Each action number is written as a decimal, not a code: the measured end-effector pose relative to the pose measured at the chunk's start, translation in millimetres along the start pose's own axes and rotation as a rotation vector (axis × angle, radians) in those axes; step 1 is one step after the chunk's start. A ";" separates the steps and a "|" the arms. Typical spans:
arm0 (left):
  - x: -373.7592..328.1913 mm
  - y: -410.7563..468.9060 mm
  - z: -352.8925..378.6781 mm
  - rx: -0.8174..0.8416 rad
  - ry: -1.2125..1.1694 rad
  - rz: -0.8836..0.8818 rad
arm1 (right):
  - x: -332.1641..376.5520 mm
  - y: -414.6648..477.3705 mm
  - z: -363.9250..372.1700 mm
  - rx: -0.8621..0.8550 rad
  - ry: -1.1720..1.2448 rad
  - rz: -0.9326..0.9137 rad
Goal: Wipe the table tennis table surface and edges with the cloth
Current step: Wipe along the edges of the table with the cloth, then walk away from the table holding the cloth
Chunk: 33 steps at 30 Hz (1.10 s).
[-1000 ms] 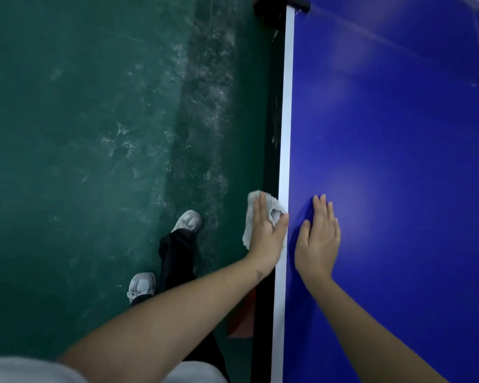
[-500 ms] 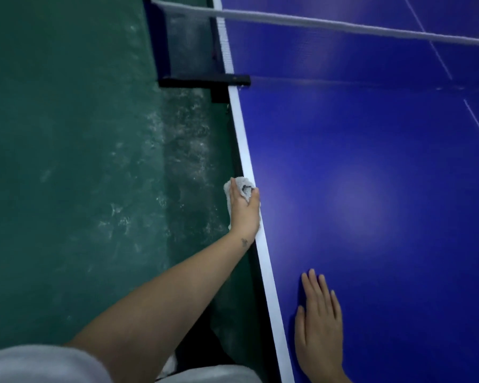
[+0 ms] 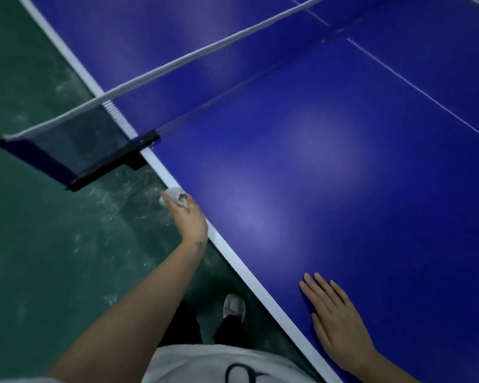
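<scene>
The cloth (image 3: 174, 196) is sitting bunched against the white edge stripe (image 3: 241, 265) of the worktop (image 3: 315, 161), with the left hand (image 3: 190, 221) curling round it from outside. Not far ahead of that hand, the net clamp (image 3: 114, 161) is crossing the edge. The right hand (image 3: 335, 313) is lying spread flat on open blue surface, well behind.

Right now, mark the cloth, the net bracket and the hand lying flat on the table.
cloth (image 3: 172, 195), head view, on its white bunched tip.
net bracket (image 3: 138, 154), head view, on the black clamp arm.
right hand (image 3: 340, 327), head view, on the back of the hand.
</scene>
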<state>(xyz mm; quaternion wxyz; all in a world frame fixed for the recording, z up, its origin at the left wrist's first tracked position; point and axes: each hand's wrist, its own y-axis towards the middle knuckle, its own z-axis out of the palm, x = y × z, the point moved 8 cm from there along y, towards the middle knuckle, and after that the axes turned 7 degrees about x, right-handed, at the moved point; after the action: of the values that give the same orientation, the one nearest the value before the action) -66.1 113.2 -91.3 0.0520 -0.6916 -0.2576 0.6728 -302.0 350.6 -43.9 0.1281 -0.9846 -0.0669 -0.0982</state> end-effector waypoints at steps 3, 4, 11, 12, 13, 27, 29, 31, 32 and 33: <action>-9.4 7.8 -8.5 0.009 0.006 -0.008 | -1.4 -2.4 -1.8 -0.014 -0.034 0.022; -11.9 11.1 -11.5 0.029 -0.014 -0.028 | -2.1 -4.1 -1.9 -0.012 -0.051 0.040; -57.5 26.6 -44.6 0.208 -0.069 -0.194 | 15.6 17.5 -21.3 -0.209 0.148 0.411; -63.3 26.0 -48.4 0.267 -0.068 -0.208 | 21.5 28.0 -23.8 -0.268 0.238 0.499; -69.8 24.1 -50.3 0.327 -0.063 -0.215 | 30.0 41.3 -27.4 -0.326 0.331 0.562; -91.2 -106.1 -4.6 1.660 0.675 0.288 | 140.3 139.5 -115.6 -0.877 0.995 0.597; -74.7 -126.8 -8.7 1.844 0.714 0.219 | 138.5 113.4 -101.9 -0.922 0.952 0.684; -56.8 -140.6 -14.4 1.977 0.760 0.128 | 129.3 75.1 -76.1 -1.015 1.052 0.837; -48.9 -146.6 -18.9 2.032 0.812 0.119 | 126.4 51.9 -63.2 -1.085 1.110 0.935; -41.9 -150.2 -21.5 2.066 0.863 0.140 | 127.9 28.9 -52.0 -1.165 1.144 1.022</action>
<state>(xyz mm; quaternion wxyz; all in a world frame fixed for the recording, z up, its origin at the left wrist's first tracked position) -86.9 230.8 11.4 0.6477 -0.5046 0.5034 0.2692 -182.3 322.7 25.3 -0.3404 -0.6069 0.5020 -0.5137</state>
